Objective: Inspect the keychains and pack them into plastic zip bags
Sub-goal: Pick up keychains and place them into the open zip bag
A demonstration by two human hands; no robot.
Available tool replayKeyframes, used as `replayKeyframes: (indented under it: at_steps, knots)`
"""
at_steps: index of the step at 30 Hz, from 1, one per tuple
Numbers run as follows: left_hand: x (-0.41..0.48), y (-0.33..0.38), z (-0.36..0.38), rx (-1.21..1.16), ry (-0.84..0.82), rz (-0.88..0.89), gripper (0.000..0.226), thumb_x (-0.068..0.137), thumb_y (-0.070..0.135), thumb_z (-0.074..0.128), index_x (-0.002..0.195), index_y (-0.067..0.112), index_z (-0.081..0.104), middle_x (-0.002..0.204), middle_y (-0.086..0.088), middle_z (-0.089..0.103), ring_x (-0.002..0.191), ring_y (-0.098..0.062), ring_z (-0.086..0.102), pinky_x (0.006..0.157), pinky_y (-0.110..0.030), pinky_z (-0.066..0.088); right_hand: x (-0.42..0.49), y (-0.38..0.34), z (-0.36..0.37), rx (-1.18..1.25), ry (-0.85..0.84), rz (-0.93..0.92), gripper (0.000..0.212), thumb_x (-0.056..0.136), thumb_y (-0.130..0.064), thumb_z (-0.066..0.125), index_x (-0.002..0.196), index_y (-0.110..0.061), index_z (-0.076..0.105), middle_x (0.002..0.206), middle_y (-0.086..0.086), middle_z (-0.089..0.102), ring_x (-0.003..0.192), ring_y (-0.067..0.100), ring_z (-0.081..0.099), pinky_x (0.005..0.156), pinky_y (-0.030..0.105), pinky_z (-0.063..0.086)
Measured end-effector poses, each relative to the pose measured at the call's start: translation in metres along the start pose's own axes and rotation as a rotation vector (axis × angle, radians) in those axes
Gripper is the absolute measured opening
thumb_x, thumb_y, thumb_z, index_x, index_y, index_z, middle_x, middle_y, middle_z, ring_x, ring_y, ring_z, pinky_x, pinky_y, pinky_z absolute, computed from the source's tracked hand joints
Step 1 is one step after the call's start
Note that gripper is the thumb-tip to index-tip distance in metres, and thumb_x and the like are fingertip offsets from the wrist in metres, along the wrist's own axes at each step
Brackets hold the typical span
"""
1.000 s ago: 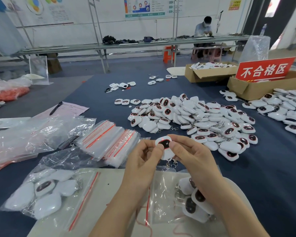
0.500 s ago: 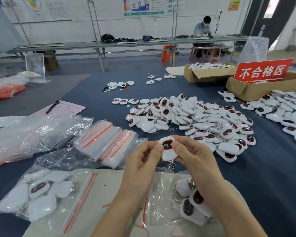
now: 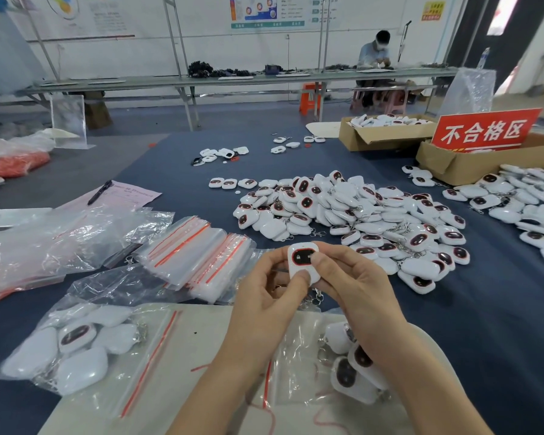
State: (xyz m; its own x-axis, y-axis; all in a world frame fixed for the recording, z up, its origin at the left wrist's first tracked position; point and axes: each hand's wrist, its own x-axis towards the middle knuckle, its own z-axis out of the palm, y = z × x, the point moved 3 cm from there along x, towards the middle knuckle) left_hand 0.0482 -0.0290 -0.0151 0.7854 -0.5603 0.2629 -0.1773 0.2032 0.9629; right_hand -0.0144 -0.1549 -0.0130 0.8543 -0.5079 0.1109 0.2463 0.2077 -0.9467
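Both hands hold one white keychain (image 3: 302, 259) with a dark red-rimmed window, upright and facing me, its metal clasp hanging below. My left hand (image 3: 264, 296) pinches its lower left side; my right hand (image 3: 352, 287) pinches its right side with the thumb on the face. Beneath my wrists lies an open zip bag (image 3: 299, 368) with several keychains inside. A filled zip bag (image 3: 76, 343) lies at lower left. Stacks of empty red-striped zip bags (image 3: 198, 249) sit left of my hands. A large pile of keychains (image 3: 358, 215) covers the blue cloth ahead.
A second keychain heap (image 3: 528, 205) lies at right, in front of a cardboard box with a red sign (image 3: 484, 130). Another box of keychains (image 3: 387, 130) stands farther back. Loose plastic bags (image 3: 54, 233), a pink form and a pen (image 3: 99, 192) lie at left. A person sits at the far bench.
The keychain has been turned upright in both hands so its dark window faces me more squarely. My left thumb has slid down to its lower edge.
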Motion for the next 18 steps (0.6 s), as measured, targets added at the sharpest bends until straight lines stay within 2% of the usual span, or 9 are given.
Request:
replayKeyframes:
  at_steps: [2, 7, 10, 15, 18]
  knots:
    - [0.0003, -0.0003, -0.0004, 0.012, 0.000, 0.003, 0.020, 0.096, 0.011, 0.066, 0.112, 0.023, 0.067, 0.091, 0.005, 0.074, 0.079, -0.007, 0.063, 0.077, -0.026, 0.056, 0.0000, 0.0009, 0.0003, 0.007, -0.014, 0.009, 0.027, 0.075, -0.037, 0.079, 0.100, -0.026, 0.078, 0.104, 0.009, 0.077, 0.100, 0.025, 0.074, 0.079, 0.023, 0.058]
    - [0.0015, -0.0009, -0.0016, -0.012, 0.010, -0.023, 0.020, 0.095, 0.008, 0.065, 0.111, 0.020, 0.068, 0.094, -0.005, 0.073, 0.079, -0.007, 0.062, 0.073, -0.019, 0.055, 0.0001, 0.0019, 0.0012, 0.043, -0.010, 0.033, 0.030, 0.070, -0.035, 0.079, 0.097, -0.022, 0.079, 0.102, 0.011, 0.077, 0.097, 0.026, 0.075, 0.076, 0.024, 0.059]
    - [0.0021, -0.0021, -0.0027, 0.007, 0.017, -0.032, 0.020, 0.095, 0.010, 0.067, 0.111, 0.022, 0.068, 0.096, -0.007, 0.072, 0.080, -0.010, 0.061, 0.075, -0.026, 0.056, -0.0005, 0.0011, 0.0012, 0.048, -0.010, 0.050, 0.027, 0.071, -0.031, 0.078, 0.096, -0.020, 0.079, 0.102, 0.013, 0.077, 0.096, 0.027, 0.075, 0.075, 0.024, 0.059]
    - [0.0026, -0.0043, -0.0009, 0.009, 0.020, -0.039, 0.019, 0.094, 0.010, 0.067, 0.110, 0.021, 0.068, 0.083, 0.007, 0.069, 0.076, -0.010, 0.058, 0.077, -0.029, 0.055, -0.0010, -0.0005, 0.0002, 0.045, -0.006, 0.063, 0.023, 0.074, -0.028, 0.077, 0.095, -0.019, 0.079, 0.101, 0.012, 0.077, 0.095, 0.026, 0.075, 0.074, 0.023, 0.059]
    - [0.0033, -0.0062, -0.0022, 0.002, 0.031, -0.051, 0.020, 0.093, 0.012, 0.069, 0.111, 0.022, 0.069, 0.083, 0.002, 0.069, 0.075, -0.010, 0.057, 0.076, -0.029, 0.055, -0.0005, -0.0006, 0.0000, 0.042, 0.010, 0.068, 0.025, 0.073, -0.029, 0.077, 0.095, -0.018, 0.079, 0.101, 0.012, 0.077, 0.095, 0.026, 0.075, 0.074, 0.023, 0.059]
